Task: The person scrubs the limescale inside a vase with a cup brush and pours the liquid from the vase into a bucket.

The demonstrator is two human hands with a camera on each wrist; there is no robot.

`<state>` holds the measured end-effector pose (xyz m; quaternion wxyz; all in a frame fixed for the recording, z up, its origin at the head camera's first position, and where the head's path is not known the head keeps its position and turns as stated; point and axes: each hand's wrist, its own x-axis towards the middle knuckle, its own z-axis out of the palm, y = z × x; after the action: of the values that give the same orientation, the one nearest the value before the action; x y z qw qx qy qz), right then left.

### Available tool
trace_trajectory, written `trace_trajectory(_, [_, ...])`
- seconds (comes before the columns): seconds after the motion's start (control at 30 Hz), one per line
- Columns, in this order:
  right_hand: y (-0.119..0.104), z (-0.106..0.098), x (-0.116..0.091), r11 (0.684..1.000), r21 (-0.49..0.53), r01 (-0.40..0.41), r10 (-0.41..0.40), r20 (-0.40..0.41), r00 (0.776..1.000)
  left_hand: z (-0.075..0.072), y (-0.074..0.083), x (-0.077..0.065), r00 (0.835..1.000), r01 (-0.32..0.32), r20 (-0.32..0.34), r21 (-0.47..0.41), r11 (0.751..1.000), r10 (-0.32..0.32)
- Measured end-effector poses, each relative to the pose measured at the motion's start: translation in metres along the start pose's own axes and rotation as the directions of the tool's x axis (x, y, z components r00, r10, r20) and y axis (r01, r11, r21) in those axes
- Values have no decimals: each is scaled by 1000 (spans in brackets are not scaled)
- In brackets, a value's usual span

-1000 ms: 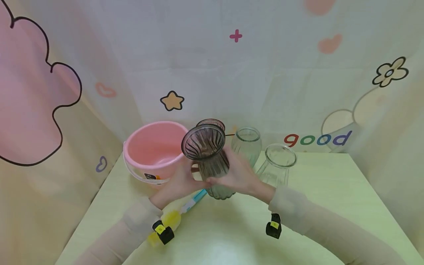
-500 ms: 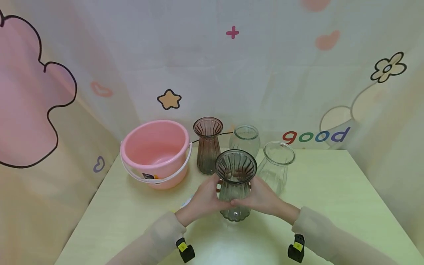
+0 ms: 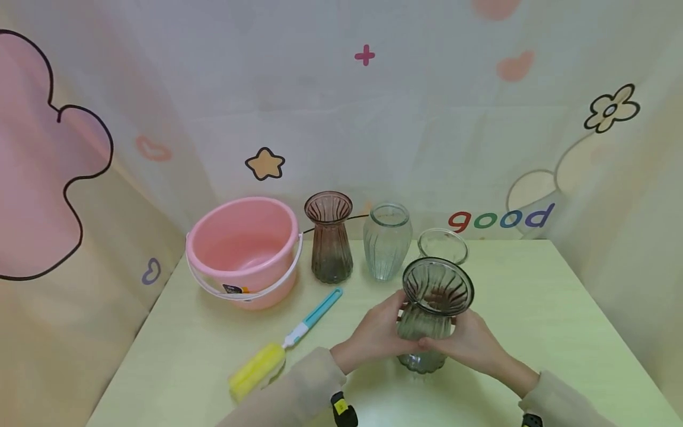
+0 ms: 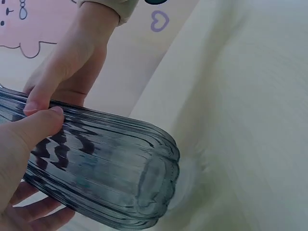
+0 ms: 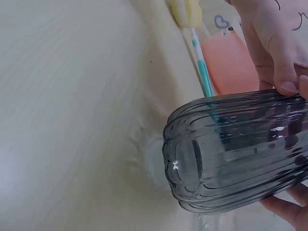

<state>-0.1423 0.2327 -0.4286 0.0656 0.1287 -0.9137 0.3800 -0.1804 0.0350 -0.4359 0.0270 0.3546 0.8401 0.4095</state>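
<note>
A grey ribbed glass vase (image 3: 427, 325) with a flared, dark-edged rim is held between both hands, right of the table's middle. It leans slightly, its mouth up and to the right in the head view. My left hand (image 3: 376, 332) grips its left side and my right hand (image 3: 472, 344) its right side. The thumbs meet across the front; most fingers are hidden behind the glass. In the left wrist view, the scalloped base of the vase (image 4: 120, 168) shows close over the tabletop. The right wrist view shows the same vase (image 5: 231, 154) between the hands.
A pink bucket (image 3: 240, 290) with a white handle stands back left. Beside it are a brownish-purple glass vase (image 3: 332, 252) and a clear ribbed vase (image 3: 386, 246). Another clear vase (image 3: 443, 234) is mostly hidden behind the held one. A yellow sponge brush (image 3: 258, 370) lies front left.
Both hands have carried the grey vase down and to the right, from in front of the bucket and brownish-purple vase. The brush now shows fully apart from my arm's overlap.
</note>
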Motion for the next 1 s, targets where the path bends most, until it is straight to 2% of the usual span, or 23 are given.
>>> trace_trajectory(0.1, [8,-6,-9,999,-1,-38,38,-11,999,9,2,2,999,-1,48,32,999,0])
trace_trajectory(0.2, [14,-14,-16,997,-14,-78,77,-20,997,12,0,0,996,12,88,58,998,-17])
trace_trajectory(0.43, [41,-53,-21,986,-79,-145,133,-135,982,-1,-18,-8,994,51,88,87,995,-59])
trace_trajectory(0.57, [59,-72,-10,984,-70,-162,150,-156,976,-9,-30,-11,991,75,102,151,986,-91])
trace_trajectory(0.7, [73,-84,4,978,-49,-204,194,-158,968,-16,-39,-14,988,97,100,192,976,-118])
trace_trajectory(0.83, [83,-91,19,965,-44,-257,248,-155,956,-21,-48,-17,983,136,93,204,969,-157])
trace_trajectory(1.0, [96,-96,41,957,-10,-289,284,-164,945,-26,-56,-21,982,152,82,208,966,-172])
